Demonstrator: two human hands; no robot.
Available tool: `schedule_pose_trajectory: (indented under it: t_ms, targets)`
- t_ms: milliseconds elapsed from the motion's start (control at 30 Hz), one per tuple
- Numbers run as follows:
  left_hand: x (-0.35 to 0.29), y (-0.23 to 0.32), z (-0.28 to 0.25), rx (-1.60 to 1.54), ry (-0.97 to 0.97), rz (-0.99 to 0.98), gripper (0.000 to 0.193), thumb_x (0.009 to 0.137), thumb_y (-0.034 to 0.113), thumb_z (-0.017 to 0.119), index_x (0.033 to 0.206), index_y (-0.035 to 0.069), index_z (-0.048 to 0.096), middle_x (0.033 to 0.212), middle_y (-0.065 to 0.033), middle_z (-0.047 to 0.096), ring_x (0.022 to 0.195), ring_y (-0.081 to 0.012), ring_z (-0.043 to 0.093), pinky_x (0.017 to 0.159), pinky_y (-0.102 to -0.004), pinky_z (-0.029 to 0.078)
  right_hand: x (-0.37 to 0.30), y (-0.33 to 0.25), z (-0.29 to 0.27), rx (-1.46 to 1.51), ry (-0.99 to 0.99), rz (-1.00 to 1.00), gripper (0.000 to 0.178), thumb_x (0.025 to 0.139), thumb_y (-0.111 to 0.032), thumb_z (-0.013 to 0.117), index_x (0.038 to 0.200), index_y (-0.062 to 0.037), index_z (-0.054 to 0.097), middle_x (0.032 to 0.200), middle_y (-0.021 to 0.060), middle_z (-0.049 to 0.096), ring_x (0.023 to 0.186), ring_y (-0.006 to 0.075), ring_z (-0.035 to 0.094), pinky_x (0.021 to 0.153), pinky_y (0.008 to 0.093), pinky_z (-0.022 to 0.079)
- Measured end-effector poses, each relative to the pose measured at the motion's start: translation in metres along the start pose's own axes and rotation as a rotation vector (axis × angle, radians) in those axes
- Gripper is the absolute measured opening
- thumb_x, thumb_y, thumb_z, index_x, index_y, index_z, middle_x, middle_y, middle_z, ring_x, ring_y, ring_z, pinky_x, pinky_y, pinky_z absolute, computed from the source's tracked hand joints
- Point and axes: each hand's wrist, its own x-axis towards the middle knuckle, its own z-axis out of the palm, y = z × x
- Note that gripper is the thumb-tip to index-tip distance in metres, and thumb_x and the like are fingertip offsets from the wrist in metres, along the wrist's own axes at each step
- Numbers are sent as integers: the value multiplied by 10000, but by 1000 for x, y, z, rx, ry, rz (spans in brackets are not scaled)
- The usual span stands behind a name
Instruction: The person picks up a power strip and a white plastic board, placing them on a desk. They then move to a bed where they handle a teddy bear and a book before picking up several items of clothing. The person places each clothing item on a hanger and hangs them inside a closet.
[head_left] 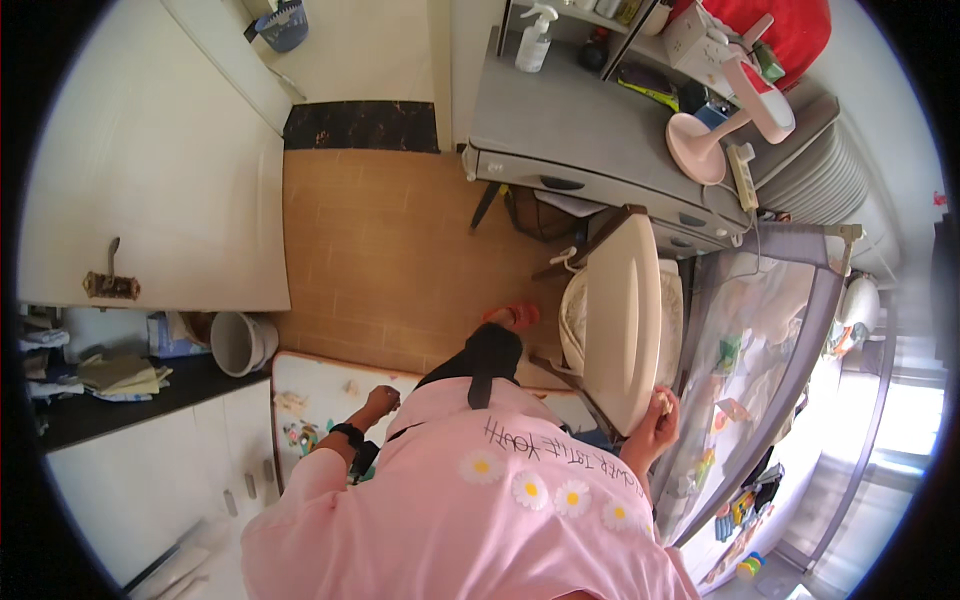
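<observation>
My left hand [380, 401] hangs to the left of my body, above a white play mat [330, 385] with coloured pictures. Its fingers are loosely curled, and nothing shows in them. A dark band [348, 434] circles that wrist. On the other side, my right hand [655, 425] is raised with bent fingers at the near edge of a chair's cream backrest [622, 320]. Whether the fingers grip that edge or hold something small is hidden. The chair has dark wooden parts and a pale seat cushion [573, 318] partly behind the backrest.
A grey desk [560, 110] holds a spray bottle [534, 40] and a pink lamp [695, 148]. Mesh-sided grey fencing [810, 370] stands close on my right. To the left are a white door [160, 160], a white bucket [238, 345] and a cabinet [150, 470]. Brown tiled floor [390, 250] lies ahead.
</observation>
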Motion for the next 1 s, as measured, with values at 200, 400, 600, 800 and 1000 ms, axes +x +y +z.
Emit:
schedule_pose_trajectory:
  t_ms: [200, 400, 600, 800, 1000]
  targets:
    - [37, 27, -53, -137, 96, 132, 210, 735, 172, 507, 777, -7, 609, 613, -91, 600, 538, -151, 569, 517, -279, 450, -8, -10, 4, 16, 131, 77, 196, 855, -115, 487, 943, 49, 548, 789, 30, 503, 738, 90, 492, 636, 198, 393]
    - [112, -1, -115, -66, 68, 133, 261, 758, 193, 483, 872, -11, 599, 704, -129, 621, 632, -199, 603, 585, -306, 466, -4, -70, 70, -199, 64, -149, 195, 829, -4, 454, 990, 55, 547, 774, 69, 482, 708, 134, 518, 625, 234, 423]
    - [201, -36, -223, 356, 285, 161, 257, 728, 207, 483, 834, 23, 627, 787, -212, 599, 751, -351, 587, 678, -424, 447, 13, -88, 269, 207, -59, -122, 202, 823, 31, 446, 987, 41, 564, 769, 56, 487, 683, 129, 518, 628, 233, 435]
    - [216, 19, -418, 100, 281, 80, 248, 709, 158, 545, 894, 4, 606, 730, -170, 611, 645, -235, 597, 619, -337, 465, 39, -121, 501, 171, -561, -198, 217, 779, 72, 474, 943, 5, 599, 819, 84, 581, 689, 132, 543, 631, 238, 457]
    - [206, 167, -560, -185, 454, 517, 404, 752, 163, 619, 1109, 39, 475, 820, -78, 585, 734, -141, 559, 676, -265, 461, 64, -174, 696, 431, -1000, 27, 163, 787, 34, 512, 937, 21, 573, 821, 63, 588, 718, 120, 570, 643, 236, 470]
